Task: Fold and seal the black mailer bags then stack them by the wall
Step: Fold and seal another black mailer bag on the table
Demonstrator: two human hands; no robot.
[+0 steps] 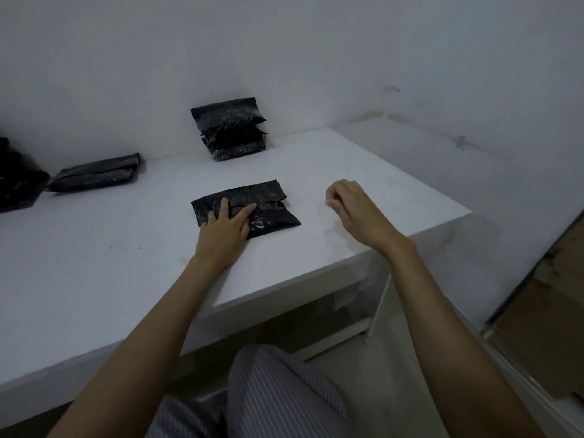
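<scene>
A folded black mailer bag lies flat on the white table, near its front right part. My left hand presses down on the bag's left half with straight, spread fingers. My right hand hovers just right of the bag, clear of it, its fingers curled in with thumb against fingertips; whether it pinches anything small I cannot tell. A stack of several sealed black mailer bags stands against the wall behind.
A single filled black bag lies at the back left. More black bags sit at the left edge of view. The table's right edge drops to the floor. My striped trousers show below the table front.
</scene>
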